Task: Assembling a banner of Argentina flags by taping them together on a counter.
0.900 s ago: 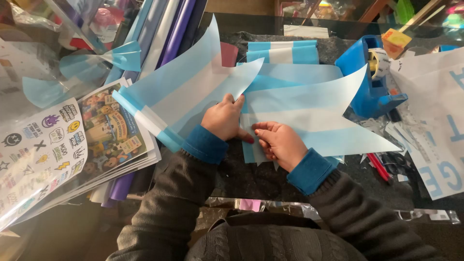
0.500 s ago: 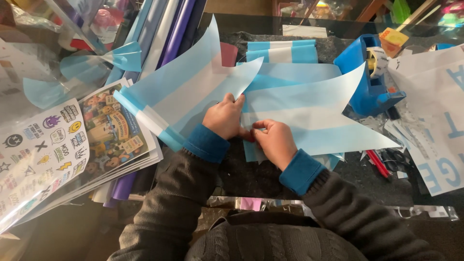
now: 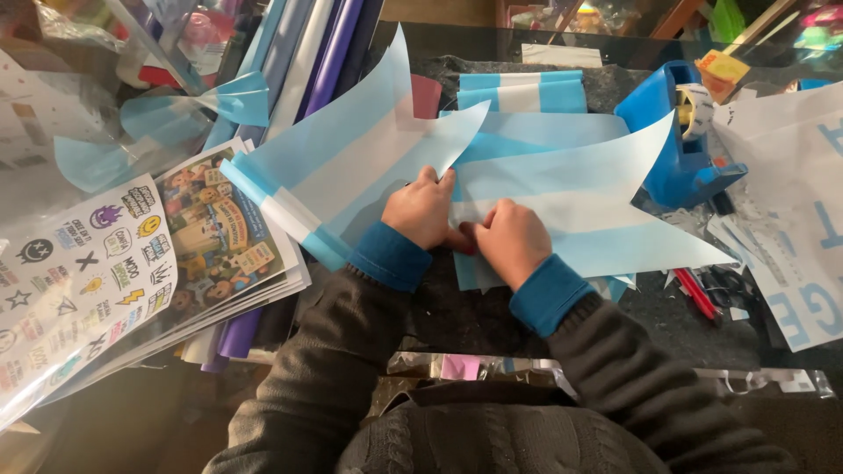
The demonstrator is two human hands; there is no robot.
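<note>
Hands are meeting at centre of the dark glass surface (image 3: 457, 39). Left hand (image 3: 423, 211) is lying mostly flat, fingers curled a bit, pressing on the light-blue-and-white striped paper pennant w/ forked tail (image 3: 351, 175). Right hand (image 3: 512, 241), loosely fisted, is pinching the edge of a second matching pennant (image 3: 597, 202), which is pointing right twd the blue plastic tape dispenser (image 3: 672, 140). Glossy sticker sheets (image 3: 97, 281) are lying at left.

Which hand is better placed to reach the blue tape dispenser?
Probably the right hand. It rests on the right blue-and-white paper pennant, on the same side as the blue tape dispenser. The left hand presses the paper further left.
</note>
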